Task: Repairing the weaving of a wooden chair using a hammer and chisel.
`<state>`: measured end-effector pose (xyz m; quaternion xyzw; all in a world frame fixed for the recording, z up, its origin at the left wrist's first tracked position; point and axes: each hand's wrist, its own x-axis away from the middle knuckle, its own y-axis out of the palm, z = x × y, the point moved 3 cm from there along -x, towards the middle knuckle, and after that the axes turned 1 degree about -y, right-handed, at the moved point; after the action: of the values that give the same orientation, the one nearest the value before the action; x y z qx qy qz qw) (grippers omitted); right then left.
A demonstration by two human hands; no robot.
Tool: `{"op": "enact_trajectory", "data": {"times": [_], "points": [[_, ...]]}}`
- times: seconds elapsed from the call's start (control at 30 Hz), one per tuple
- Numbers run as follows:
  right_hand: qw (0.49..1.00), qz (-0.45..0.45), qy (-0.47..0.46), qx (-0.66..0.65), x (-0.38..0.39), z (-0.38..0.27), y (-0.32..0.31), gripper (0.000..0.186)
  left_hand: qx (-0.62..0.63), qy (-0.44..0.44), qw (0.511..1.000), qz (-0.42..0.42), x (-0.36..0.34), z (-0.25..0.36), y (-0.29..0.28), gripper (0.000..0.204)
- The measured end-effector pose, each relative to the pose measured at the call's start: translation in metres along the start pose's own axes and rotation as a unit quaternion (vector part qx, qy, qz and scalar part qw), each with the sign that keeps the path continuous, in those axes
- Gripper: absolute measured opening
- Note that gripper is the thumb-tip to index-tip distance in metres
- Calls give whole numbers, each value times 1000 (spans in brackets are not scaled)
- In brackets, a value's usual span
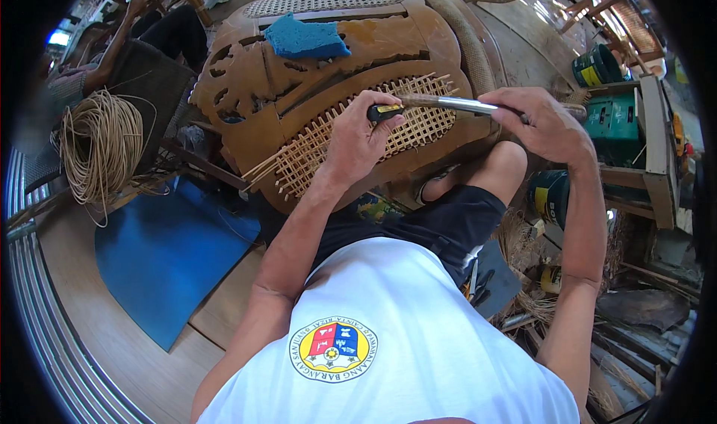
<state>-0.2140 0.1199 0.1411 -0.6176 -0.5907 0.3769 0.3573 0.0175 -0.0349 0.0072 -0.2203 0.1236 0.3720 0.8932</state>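
Both hands' fingers clamp a metal tool [448, 104] over the cane-woven wooden chair [351, 73], blue mat [160, 260] on plank floor [112, 349].

Tool [441, 104]: metal shaft, black-yellow handle, lying level, gripped at both ends.
Cane panel [358, 136]: woven lattice, loose strand ends, set in carved wooden chair back, directly beneath the grip.

1. Carved chair frame [314, 73]: glossy brown wood.
2. Cane panel [358, 136]: pale tan, open lattice weave.
3. Sponge [305, 39]: bright blue.
4. Floor mat [160, 256]: blue.
5. Rattan coil [101, 147]: straw-beige.
6. Tool [441, 104]: silver shaft, black/yellow end.
7. Shirt [396, 334]: white w/ multicolour round emblem.
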Motion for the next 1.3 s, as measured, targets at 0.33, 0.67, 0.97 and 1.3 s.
{"op": "enact_trajectory", "data": {"times": [0.33, 0.67, 0.97, 1.3], "points": [[1000, 3, 25, -11, 0, -11, -13, 28, 37, -1, 998, 45, 15, 8, -21, 25], [999, 24, 21, -23, -10, -19, 0, 27, -12, -12, 1000, 13, 17, 4, -20, 25], [998, 30, 48, -42, -4, -13, -11, 27, -27, -20, 999, 24, 19, 5, -21, 25], [999, 12, 28, -36, 2, -11, -5, 27, 69, -13, 997, 45, 18, 11, -22, 27]]}}
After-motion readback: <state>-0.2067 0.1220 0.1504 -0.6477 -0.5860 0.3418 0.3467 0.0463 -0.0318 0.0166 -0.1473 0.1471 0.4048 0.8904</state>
